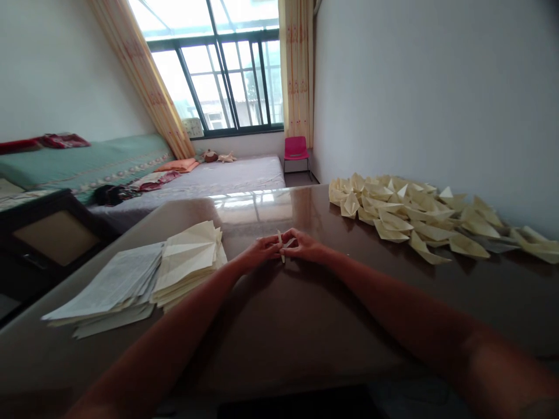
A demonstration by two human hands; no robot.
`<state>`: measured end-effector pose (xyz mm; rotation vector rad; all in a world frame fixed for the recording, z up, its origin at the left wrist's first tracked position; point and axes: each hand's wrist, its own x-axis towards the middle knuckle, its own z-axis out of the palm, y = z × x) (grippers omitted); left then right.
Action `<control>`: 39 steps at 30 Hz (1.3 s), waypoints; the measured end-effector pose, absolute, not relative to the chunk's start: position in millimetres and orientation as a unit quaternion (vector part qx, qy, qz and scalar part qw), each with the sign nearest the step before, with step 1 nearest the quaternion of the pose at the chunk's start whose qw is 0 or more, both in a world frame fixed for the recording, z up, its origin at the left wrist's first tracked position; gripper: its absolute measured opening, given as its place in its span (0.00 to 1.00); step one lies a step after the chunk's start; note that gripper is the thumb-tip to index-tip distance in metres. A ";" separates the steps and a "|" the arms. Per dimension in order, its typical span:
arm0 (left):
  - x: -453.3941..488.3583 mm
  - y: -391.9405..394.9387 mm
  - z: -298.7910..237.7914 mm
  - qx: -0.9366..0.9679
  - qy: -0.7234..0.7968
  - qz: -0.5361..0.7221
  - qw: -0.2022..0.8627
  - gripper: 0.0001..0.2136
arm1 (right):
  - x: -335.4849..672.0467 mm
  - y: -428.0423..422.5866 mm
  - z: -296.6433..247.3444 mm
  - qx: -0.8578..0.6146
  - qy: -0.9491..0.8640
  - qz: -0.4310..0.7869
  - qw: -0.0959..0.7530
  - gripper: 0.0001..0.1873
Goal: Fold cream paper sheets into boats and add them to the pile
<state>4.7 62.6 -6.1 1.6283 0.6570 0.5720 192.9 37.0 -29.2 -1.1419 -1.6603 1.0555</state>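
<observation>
Over the middle of the brown table, my left hand and my right hand meet around a small piece of folded paper. The paper is cream and seen nearly edge-on, standing upright between the fingers. Both hands are closed on it, the left from its left side and the right from its right side. Part of the paper is hidden behind the fingers. By my left forearm lies a stack of creased cream sheets. Away to the right of my right hand is a heap of folded paper boats.
A stack of greyish printed sheets lies left of the cream stack on the glossy table. Past the table are a bed, a pink chair and a window. A dark cabinet stands at the left, a white wall at the right.
</observation>
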 end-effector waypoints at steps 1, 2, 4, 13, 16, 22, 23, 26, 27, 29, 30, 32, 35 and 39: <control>3.6 61.9 -7.1 0.700 0.281 0.247 0.608 0.27 | 194.5 37.4 -30.1 -0.455 -0.664 0.427 0.412 0.19; 2.7 61.3 -8.1 0.698 0.276 0.249 0.612 0.26 | 196.0 37.9 -30.9 -0.455 -0.664 0.433 0.406 0.20; 1.7 60.6 -10.5 0.697 0.262 0.256 0.616 0.25 | 197.8 38.3 -31.6 -0.445 -0.667 0.445 0.398 0.21; -0.4 61.8 -18.9 0.798 0.298 0.292 0.435 0.20 | 200.2 30.4 -18.4 -0.379 -0.666 0.526 0.369 0.21; 0.2 60.8 -19.8 0.805 0.305 0.300 0.410 0.18 | 199.9 29.8 -16.2 -0.382 -0.663 0.526 0.371 0.20; 13.3 44.7 -21.0 0.786 0.338 0.339 0.390 0.20 | 189.9 24.7 -18.2 -0.473 -0.691 0.395 0.379 0.13; 16.3 40.5 -20.6 0.790 0.344 0.346 0.371 0.20 | 187.7 23.3 -18.7 -0.496 -0.696 0.347 0.386 0.11; 23.1 29.8 -18.8 0.812 0.359 0.354 0.293 0.21 | 182.4 19.7 -19.6 -0.526 -0.714 0.235 0.398 0.05; 24.2 27.6 -18.4 0.819 0.364 0.352 0.271 0.21 | 181.4 18.8 -19.7 -0.525 -0.720 0.215 0.399 0.04; 24.6 26.0 -18.3 0.824 0.376 0.348 0.241 0.20 | 180.1 17.5 -19.6 -0.517 -0.730 0.191 0.404 0.03; 24.1 26.5 -18.6 0.823 0.383 0.346 0.235 0.19 | 179.6 17.1 -19.6 -0.512 -0.733 0.184 0.407 0.04; 22.4 29.5 -19.6 0.815 0.398 0.345 0.239 0.15 | 179.1 16.8 -20.1 -0.503 -0.739 0.179 0.411 0.05; 20.1 35.2 -20.3 0.797 0.424 0.349 0.251 0.12 | 180.1 18.1 -22.5 -0.497 -0.742 0.190 0.407 0.07; 20.1 38.8 -18.4 0.805 0.426 0.337 0.237 0.09 | 188.6 23.1 -26.2 -0.496 -0.764 0.156 0.383 0.06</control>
